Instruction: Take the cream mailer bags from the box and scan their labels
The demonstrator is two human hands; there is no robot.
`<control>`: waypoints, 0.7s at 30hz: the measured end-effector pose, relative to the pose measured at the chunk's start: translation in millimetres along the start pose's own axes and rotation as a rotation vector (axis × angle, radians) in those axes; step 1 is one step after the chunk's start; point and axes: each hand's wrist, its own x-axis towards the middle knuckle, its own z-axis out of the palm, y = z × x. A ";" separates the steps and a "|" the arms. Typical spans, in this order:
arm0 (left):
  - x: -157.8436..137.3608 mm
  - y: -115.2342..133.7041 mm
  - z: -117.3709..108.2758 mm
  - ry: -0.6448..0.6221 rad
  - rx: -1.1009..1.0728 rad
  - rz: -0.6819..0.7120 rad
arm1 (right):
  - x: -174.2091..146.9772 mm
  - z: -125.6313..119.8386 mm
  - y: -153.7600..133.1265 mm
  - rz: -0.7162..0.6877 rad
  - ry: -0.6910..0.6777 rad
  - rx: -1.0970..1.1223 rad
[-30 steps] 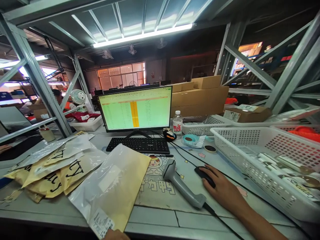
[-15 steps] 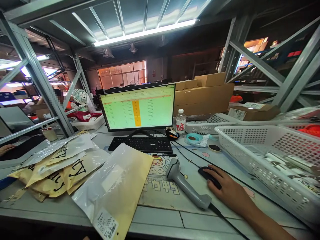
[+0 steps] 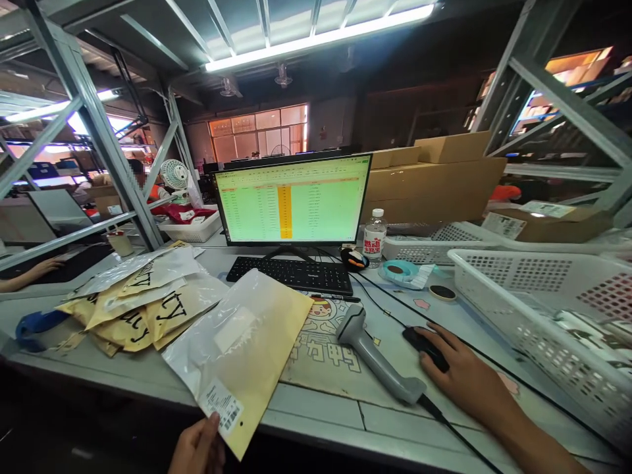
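My left hand is at the table's front edge, its thumb on the near corner of a white-and-yellow plastic packing bag beside a printed barcode label. The fingers curl beneath that corner and are partly hidden. My right hand rests over a black computer mouse on the desk mat. Between the bag and the mouse lies a grey barcode scanner, its cable running toward me. Behind the bag stand a black keyboard and a monitor showing a spreadsheet with an orange column.
Several more packing bags are piled at the left, near a blue tape dispenser. A white perforated basket occupies the right side. Behind it are a water bottle, a tape roll and cardboard boxes. A co-worker's hand shows far left.
My left hand has come into view at the bag's near corner. The view has shifted left, so things appear further right. My right hand stays on the mouse.
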 end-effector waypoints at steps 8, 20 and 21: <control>-12.1 -9.0 30.9 -0.190 -0.025 -0.014 | 8.9 -43.6 -88.4 0.064 -0.120 0.132; -38.3 1.3 76.5 -0.356 -0.059 -0.009 | 10.7 -55.4 -180.7 0.179 -0.538 -0.077; -38.7 3.2 74.0 -0.362 -0.065 -0.023 | 14.3 -64.8 -177.9 0.178 -0.564 -0.065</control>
